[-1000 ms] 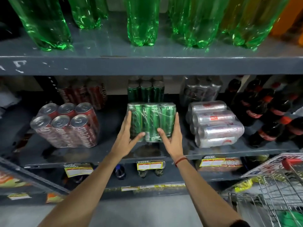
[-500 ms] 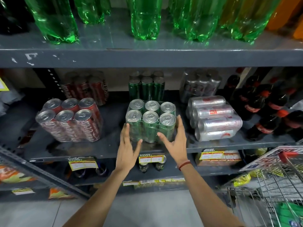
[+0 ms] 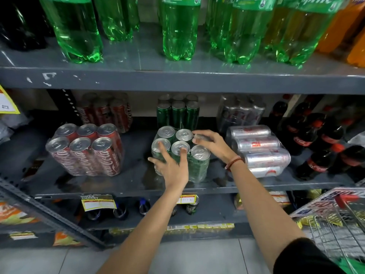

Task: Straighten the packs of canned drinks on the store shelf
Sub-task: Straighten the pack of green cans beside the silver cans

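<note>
A shrink-wrapped pack of green cans (image 3: pixel 199 165) stands upright on the middle shelf (image 3: pixel 128 182), tops facing up. My left hand (image 3: pixel 172 167) presses on its front, fingers spread over the near can tops. My right hand (image 3: pixel 212 144) lies over the pack's far right top corner, fingers curled on it. To the left stands an upright pack of red cola cans (image 3: pixel 87 150). At the right a pack of silver cans (image 3: pixel 258 150) lies on its side. Further packs, red (image 3: pixel 106 111), green (image 3: pixel 177 111) and silver (image 3: pixel 240 113), stand at the back.
Big green bottles (image 3: pixel 179 28) fill the upper shelf. Dark cola bottles (image 3: pixel 320 143) crowd the right end of the middle shelf. A wire shopping cart (image 3: pixel 339 228) stands at the lower right. Yellow price tags (image 3: pixel 97 202) hang on the shelf edge; a grey brace crosses lower left.
The green pack went from lying on its side to standing upright. My hands let go briefly, then came back: the left onto its front, the right onto its top right corner.
</note>
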